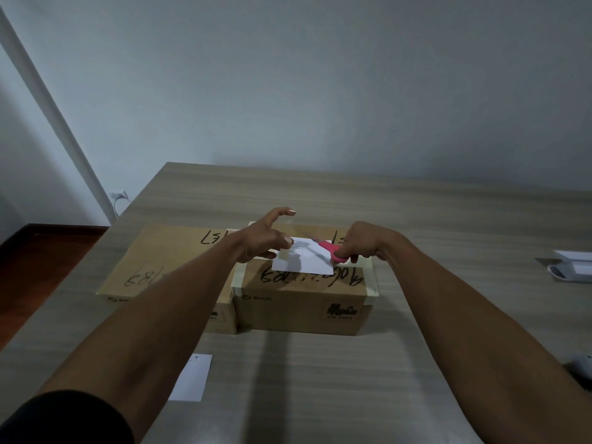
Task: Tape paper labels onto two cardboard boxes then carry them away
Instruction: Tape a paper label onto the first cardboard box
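Observation:
Two cardboard boxes stand side by side on the table, the left box (153, 261) and the right box (301, 302). A white paper label (307, 262) lies on top of the right box. My left hand (266, 238) hovers over the label's left edge, pinching a strip of clear tape (285, 251) with the index finger raised. My right hand (362, 241) grips pink-handled scissors (331, 249) whose blades point left toward the tape. A second white label (192, 378) lies flat on the table near me, partly hidden by my left forearm.
The wooden table (416, 219) runs to a plain wall. A white object (573, 265) sits at the right edge, and a small grey item (581, 363) lies lower right. The table's left edge drops to a dark floor (48, 267).

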Demonstrator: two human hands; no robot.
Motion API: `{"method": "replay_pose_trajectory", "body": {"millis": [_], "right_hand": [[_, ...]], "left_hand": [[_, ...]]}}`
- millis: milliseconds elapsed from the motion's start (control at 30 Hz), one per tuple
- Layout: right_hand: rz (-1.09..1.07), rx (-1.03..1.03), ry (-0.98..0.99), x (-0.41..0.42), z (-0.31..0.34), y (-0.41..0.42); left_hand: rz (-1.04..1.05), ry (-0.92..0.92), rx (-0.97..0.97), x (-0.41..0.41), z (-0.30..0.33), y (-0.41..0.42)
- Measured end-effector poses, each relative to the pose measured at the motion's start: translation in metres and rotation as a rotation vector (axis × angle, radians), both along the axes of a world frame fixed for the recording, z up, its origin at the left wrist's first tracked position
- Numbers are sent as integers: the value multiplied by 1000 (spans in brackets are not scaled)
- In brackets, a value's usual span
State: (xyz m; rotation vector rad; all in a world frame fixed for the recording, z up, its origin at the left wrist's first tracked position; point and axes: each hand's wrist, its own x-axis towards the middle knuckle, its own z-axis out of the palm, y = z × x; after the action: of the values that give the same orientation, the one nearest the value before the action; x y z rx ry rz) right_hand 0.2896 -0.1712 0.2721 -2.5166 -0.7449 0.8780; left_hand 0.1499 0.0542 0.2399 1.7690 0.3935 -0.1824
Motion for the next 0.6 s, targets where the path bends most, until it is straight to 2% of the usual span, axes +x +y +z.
{"method": "replay_pose_trajectory", "body": {"millis": [100, 233, 367, 433, 500, 600], "right_hand": [[-54, -48, -59, 0, -12, 0], [-311, -1, -129, -1, -36, -8], [-370, -134, -250, -10, -48, -16], [-469, -94, -150, -12, -56, -15], [-590, -25, 43, -12, -61, -13], [-608, -80, 302, -9, -59, -10]], "left_hand": [[25, -16, -17, -1, -1, -1], [53, -41, -29, -3, -4, -4], [81, -54, -61, -3, -6, -11], [80, -59, -86, -3, -8, -13], [88, -72, -122, -4, -8, -16], [92, -92, -167, -5, -7, -19]]}}
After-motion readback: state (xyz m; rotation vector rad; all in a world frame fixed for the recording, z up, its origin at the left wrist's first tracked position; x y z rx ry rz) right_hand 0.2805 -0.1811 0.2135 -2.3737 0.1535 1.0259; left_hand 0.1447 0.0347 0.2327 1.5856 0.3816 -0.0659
